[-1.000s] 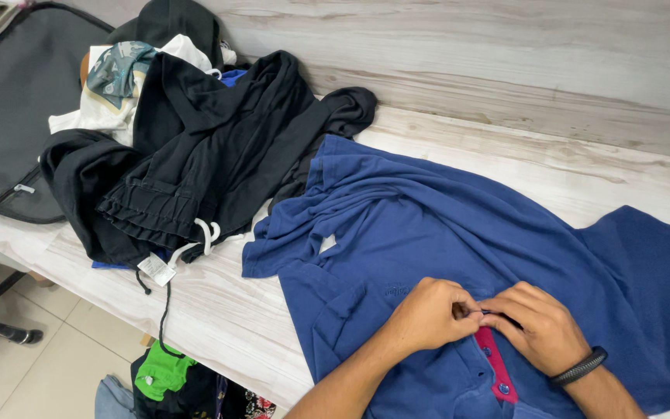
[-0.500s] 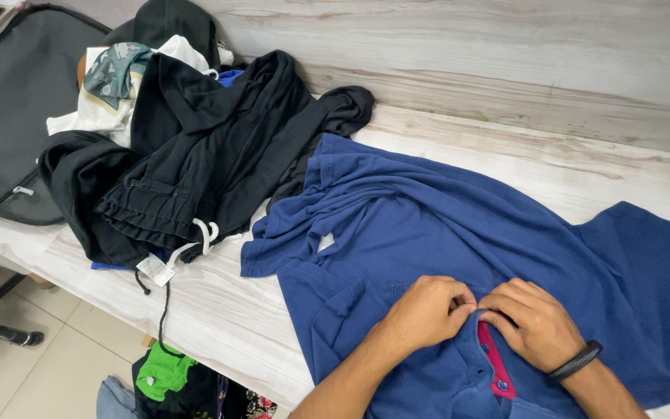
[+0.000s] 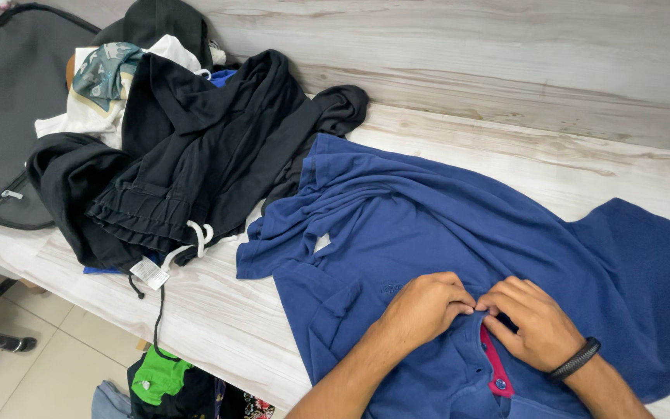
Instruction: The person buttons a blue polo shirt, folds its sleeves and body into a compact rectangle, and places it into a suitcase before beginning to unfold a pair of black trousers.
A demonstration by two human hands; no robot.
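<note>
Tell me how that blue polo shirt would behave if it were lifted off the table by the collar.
The blue polo shirt would probably hang limp: it already lies in soft folds and creases on the table. It looks light, thin knit. It likely won't slip, since the left hand and right hand pinch its placket easily.

Pale wood-grain table (image 3: 219,310), tiled floor (image 3: 32,380)

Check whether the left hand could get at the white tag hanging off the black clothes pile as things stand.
Probably yes: the left hand pinches the blue polo shirt, and only bare table lies between it and the white tag.
</note>
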